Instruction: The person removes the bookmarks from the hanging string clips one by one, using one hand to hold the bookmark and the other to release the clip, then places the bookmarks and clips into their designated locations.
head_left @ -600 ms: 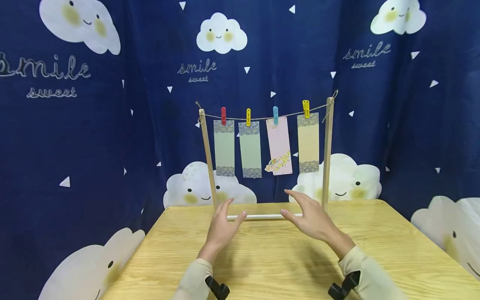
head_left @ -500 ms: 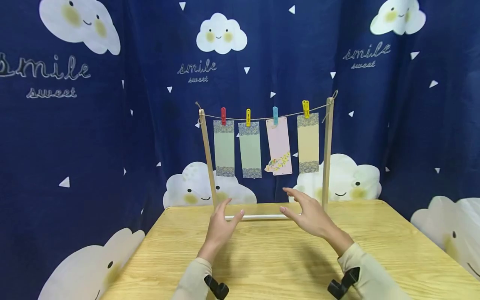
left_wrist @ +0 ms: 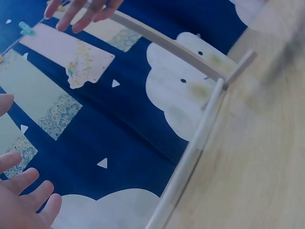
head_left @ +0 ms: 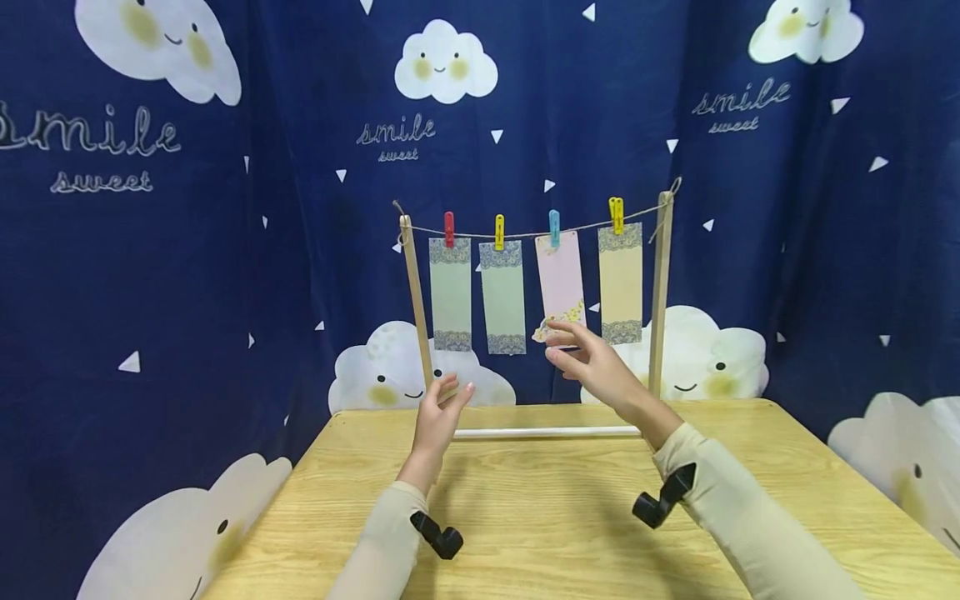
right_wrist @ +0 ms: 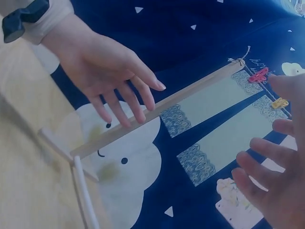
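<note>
Nothing held, and all of it flimsy

The left hand (head_left: 437, 423) hangs low before the left post (head_left: 416, 296), the right hand (head_left: 600, 367) higher, in front of the lower end of the pink card (head_left: 561, 271); these hands are well apart, fingers loosely bent, and neither grips anything. The pink card hangs from the line (head_left: 587, 226) by a blue clip (head_left: 554, 227); to its left are the left green card (head_left: 451, 292) and the right green card (head_left: 504, 296), to its right the cream card (head_left: 621, 283); I'd judge them all light and bendy, easy to crease, best pinched at a side edge while the clip is squeezed at its top; the line would likely give under a tug. The left post and right post (head_left: 661, 292) look like stiff, slim wood, and I'd take the pair low down to shift the lot; the white rod (head_left: 547, 432) runs low between them, over the bench (head_left: 555, 517).

From the head, the fingertips cross the pink card, and touching is hard to rule out; the left wrist view sets them beside its edge instead, and shows the right post's foot (left_wrist: 240, 68); the right wrist view shows the left post's foot (right_wrist: 55, 145), hidden from the head, and the left palm turned inward.
</note>
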`<state>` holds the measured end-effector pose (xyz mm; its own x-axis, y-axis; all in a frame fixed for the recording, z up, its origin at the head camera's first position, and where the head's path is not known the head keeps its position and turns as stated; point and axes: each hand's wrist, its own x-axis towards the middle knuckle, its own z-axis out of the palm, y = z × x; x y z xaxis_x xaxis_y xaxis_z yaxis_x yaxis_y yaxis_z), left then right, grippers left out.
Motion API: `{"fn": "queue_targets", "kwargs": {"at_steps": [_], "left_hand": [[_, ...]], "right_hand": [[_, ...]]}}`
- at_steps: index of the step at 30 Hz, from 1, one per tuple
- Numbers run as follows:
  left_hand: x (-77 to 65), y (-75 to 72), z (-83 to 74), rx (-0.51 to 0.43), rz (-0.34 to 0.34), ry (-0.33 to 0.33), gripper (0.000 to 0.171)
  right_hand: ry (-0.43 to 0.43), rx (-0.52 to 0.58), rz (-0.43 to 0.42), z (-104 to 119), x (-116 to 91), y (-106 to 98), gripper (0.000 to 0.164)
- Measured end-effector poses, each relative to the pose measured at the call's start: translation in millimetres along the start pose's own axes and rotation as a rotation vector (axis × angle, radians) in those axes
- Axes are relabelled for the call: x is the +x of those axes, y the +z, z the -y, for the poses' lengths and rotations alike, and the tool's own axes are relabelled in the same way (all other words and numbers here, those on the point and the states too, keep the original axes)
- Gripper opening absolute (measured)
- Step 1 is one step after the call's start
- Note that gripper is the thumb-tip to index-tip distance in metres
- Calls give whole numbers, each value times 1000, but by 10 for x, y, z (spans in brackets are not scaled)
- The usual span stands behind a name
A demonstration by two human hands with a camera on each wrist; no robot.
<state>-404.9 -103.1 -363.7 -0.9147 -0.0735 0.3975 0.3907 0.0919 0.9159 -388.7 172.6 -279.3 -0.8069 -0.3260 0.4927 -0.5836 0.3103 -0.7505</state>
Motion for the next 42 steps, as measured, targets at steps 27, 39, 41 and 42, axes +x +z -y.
{"fn": "queue_targets", "kwargs": {"at_steps": [27,39,41,42], "left_hand": [[319,-21,-44,-210,-13,-117,64],[433,-14,-102,-252,-17,-143,82],[449,-18,-100,-258,-28,-156,83],[461,-24,-97,-264,-37,-168,83]], "right_hand": [[19,96,0,263,494,87,65],[-4,113,-8,368,718,141,66],[-8,115,-7,387,757,153,66],[-11,116,-4,400,776,162,66]]}}
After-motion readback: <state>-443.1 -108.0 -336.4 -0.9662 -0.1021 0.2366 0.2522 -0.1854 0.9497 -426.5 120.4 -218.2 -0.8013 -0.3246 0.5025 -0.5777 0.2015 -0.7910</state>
